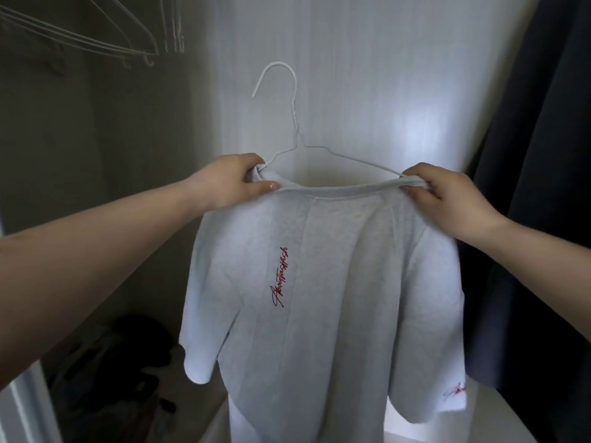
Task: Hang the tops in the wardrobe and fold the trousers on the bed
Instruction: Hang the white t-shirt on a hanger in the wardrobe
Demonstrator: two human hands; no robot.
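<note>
In the head view, your left hand (233, 180) pinches the collar of the light grey top (323, 282) at its left end, and your right hand (447, 196) pinches it at the right end. The top hangs between your hands in front of the open wardrobe (96, 171), with a white wire hanger (295, 123) inside its neck (hook free, pointing up). Empty hangers (96, 36) hang upper left.

There is one view only, from the camera on my head. It looks forward and slightly down along my outstretched arms, close enough that my left hand (233, 180) and right hand (447, 199) fill the middle. It faces the pale wardrobe wall (383, 75), and the wide lens bends the frame's edges.
</note>
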